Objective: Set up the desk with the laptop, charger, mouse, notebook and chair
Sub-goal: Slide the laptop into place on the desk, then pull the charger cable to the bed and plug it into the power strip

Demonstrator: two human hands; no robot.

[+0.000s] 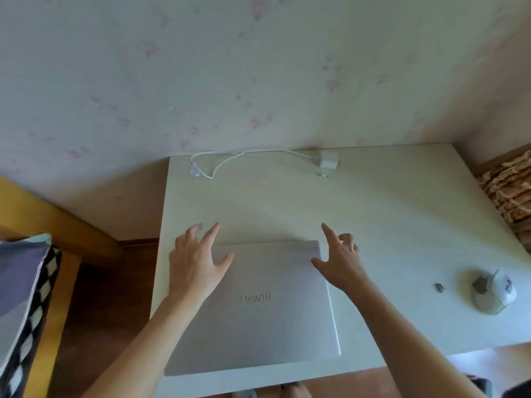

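Note:
A closed silver laptop (pixel 258 308) lies flat on the white desk (pixel 388 214), near the front edge and left of centre. My left hand (pixel 198 262) hovers over the laptop's far left corner with fingers spread. Over the far right corner is my right hand (pixel 339 262), fingers also apart, holding nothing. A white charger block (pixel 328 161) rests at the back of the desk, and its white cable (pixel 227 162) loops along the back edge. To the right sits a white and grey mouse (pixel 492 290), with a small grey dongle (pixel 439 287) beside it.
The desk stands against a pale flowered wall. A yellow wooden bed frame (pixel 57 225) and a patterned pillow (pixel 26 294) are at the left over a brown floor. Ruffled brown fabric (pixel 508 191) lies beyond the desk's right edge.

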